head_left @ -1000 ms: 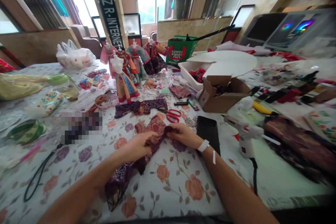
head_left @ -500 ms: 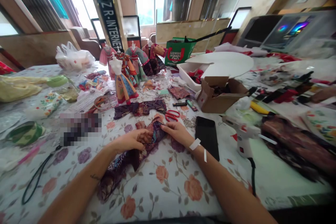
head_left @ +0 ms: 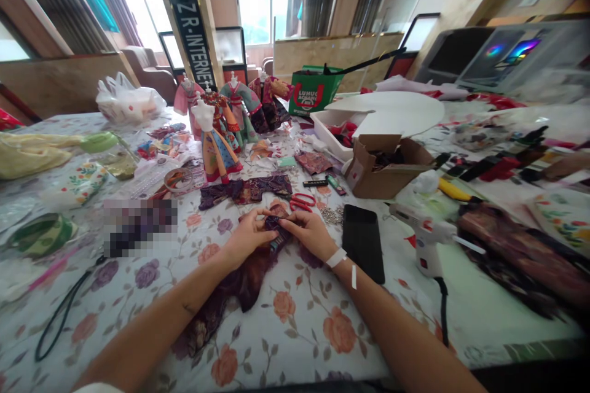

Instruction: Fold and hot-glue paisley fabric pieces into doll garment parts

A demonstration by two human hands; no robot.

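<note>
A dark purple patterned cloth [head_left: 251, 276] hangs from my fingers and trails toward the lower left over the flowered tablecloth. My left hand [head_left: 252, 234] pinches its upper edge from the left. Close beside it, my right hand [head_left: 308, 232] grips the same edge between thumb and fingers, with white tape at the wrist. The fingertips of both hands nearly meet. Just beyond them lie red-handled scissors [head_left: 302, 201] and another purple patterned cloth strip [head_left: 262, 189].
A black phone [head_left: 363, 242] and a white glue gun [head_left: 426, 233] lie to the right. Dressed doll forms [head_left: 216, 141] stand at the back, near an open cardboard box [head_left: 382, 175]. A black cord loop [head_left: 69, 307] lies at the left.
My left hand has moved up and right to the cloth's edge and closed on it, near my right hand. The cloth's top edge is gathered between them, and its middle part has shifted.
</note>
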